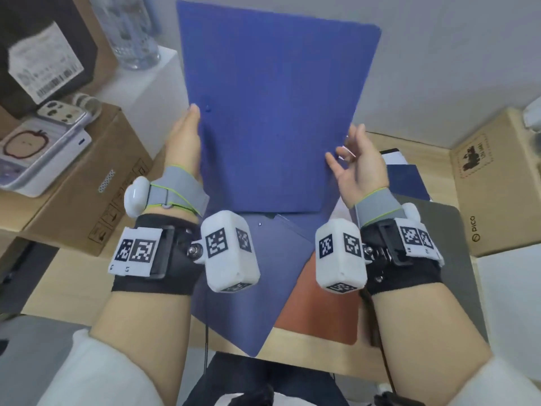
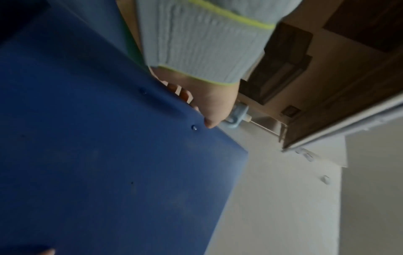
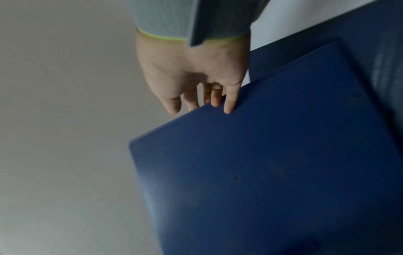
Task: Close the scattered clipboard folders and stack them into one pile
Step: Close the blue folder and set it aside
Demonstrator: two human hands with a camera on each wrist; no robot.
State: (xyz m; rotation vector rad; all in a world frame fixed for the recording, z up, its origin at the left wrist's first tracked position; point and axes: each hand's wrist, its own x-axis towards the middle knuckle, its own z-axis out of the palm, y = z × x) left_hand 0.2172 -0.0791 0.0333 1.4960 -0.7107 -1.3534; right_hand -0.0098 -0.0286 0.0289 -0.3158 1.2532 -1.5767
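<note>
I hold a large blue clipboard folder (image 1: 272, 112) closed and upright above the table. My left hand (image 1: 187, 142) grips its left edge, thumb on the near face and fingers behind it (image 2: 209, 107). My right hand (image 1: 354, 162) is at the right edge with loose, spread fingers; its fingertips (image 3: 229, 107) touch the folder's edge (image 3: 272, 163) without curling round it. Beneath, a second dark blue folder (image 1: 248, 288) lies closed on the table, partly over a reddish-brown sheet (image 1: 322, 312). A third dark blue folder (image 1: 407, 180) lies behind my right hand, with white paper showing at its top.
A cardboard box (image 1: 87, 194) on the left carries a phone and a white device (image 1: 44, 148). A white block with a clear bottle (image 1: 137, 39) stands behind it. A PICO box (image 1: 497, 186) stands at the right, beside a grey mat (image 1: 456, 259). The wall lies ahead.
</note>
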